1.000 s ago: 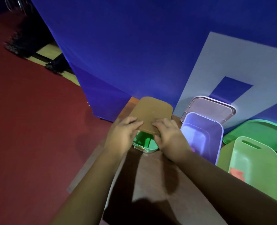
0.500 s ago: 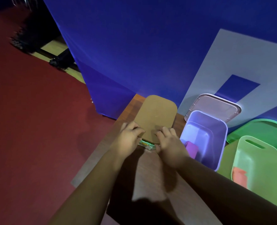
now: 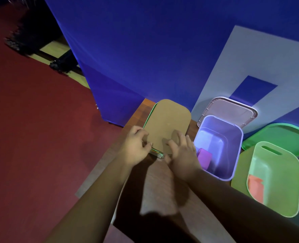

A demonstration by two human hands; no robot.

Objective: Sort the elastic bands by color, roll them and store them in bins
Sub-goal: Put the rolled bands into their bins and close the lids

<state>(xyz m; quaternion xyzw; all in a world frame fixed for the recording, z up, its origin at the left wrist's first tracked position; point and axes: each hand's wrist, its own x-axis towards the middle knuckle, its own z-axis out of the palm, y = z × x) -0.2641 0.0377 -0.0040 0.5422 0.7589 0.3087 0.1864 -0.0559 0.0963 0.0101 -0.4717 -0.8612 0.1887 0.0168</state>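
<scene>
A tan lid [image 3: 168, 123] lies flat on a small green bin [image 3: 157, 153], of which only a sliver of rim shows. My left hand [image 3: 136, 146] curls its fingers against the lid's near left corner. My right hand [image 3: 182, 155] hovers open over the lid's near right corner, fingers spread. An open purple bin [image 3: 232, 130] to the right holds a rolled pink band [image 3: 204, 157]. Further right, a light green bin [image 3: 285, 195] holds an orange band roll [image 3: 254, 188].
A purple lid [image 3: 232, 109] leans behind the purple bin and a dark green lid [image 3: 285, 137] lies behind the light green bin. The wooden table [image 3: 162, 186] ends just left of my left arm, with red floor [image 3: 31, 137] beyond. A blue backdrop stands behind.
The tan lid has come down from tilted to flat on the green bin, hiding its inside. My right hand has let go and opened its fingers.
</scene>
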